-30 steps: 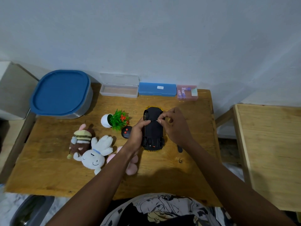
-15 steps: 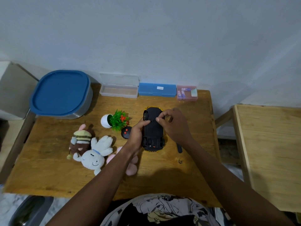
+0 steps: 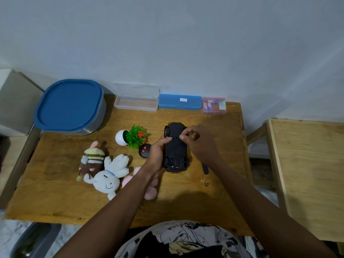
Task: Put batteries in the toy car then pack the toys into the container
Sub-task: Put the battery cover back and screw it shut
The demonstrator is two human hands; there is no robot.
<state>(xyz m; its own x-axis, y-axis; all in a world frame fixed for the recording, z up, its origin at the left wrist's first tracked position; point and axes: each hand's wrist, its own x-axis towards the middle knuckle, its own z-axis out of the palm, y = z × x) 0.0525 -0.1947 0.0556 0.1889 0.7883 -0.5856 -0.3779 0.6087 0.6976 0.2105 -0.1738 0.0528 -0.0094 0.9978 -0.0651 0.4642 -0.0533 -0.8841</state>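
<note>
Toy car (image 3: 176, 148) upturned on the table (image 3: 219, 192); my left grip (image 3: 156, 155) clasps its side, my right grip (image 3: 201, 144) pinches its underside. Risk: the pinch slips and the car skids into the remote (image 3: 143, 150).

Dim, even, cool light; no glare. Soft shadow on table (image 3: 178, 200) nr front edge. Wide-angle bend at frame edges; corners slightly soft w/ mild noise.

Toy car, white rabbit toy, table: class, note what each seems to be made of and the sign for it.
Toy car: likely hard plastic; matte black moulded underside, yellow rim.
White rabbit toy: plush fabric; fuzzy surface, stitched face.
Table: wood, perhaps plywood; visible grain, a knot, dull sheen.
</note>
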